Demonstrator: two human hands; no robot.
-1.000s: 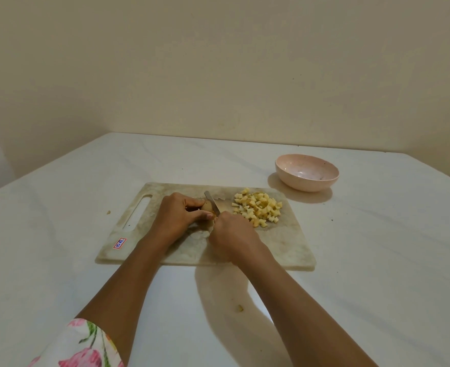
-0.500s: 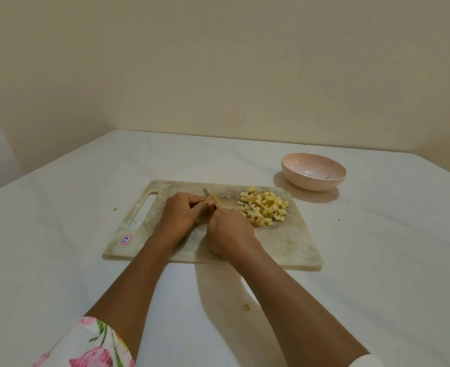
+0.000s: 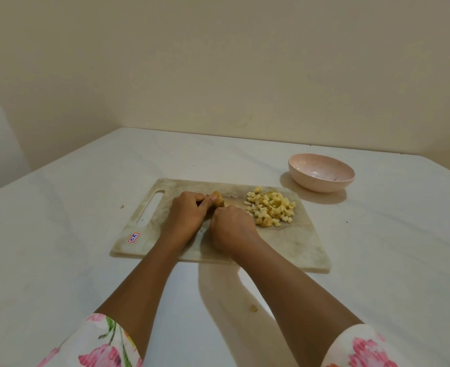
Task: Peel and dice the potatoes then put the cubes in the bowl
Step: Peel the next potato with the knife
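Both hands work at the middle of the cutting board (image 3: 292, 242). The left hand (image 3: 185, 217) pinches a potato piece (image 3: 217, 201) between thumb and fingertips. The right hand (image 3: 231, 229) is curled closed; what it grips cannot be told. Diced cubes (image 3: 270, 209) lie heaped near the board's far right corner. The pink bowl (image 3: 321, 176) stands on the table (image 3: 59, 234) beyond that corner.

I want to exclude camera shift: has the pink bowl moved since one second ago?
No. The bowl sits just beyond the cutting board's far right corner, as before; both only drifted right together in the view.
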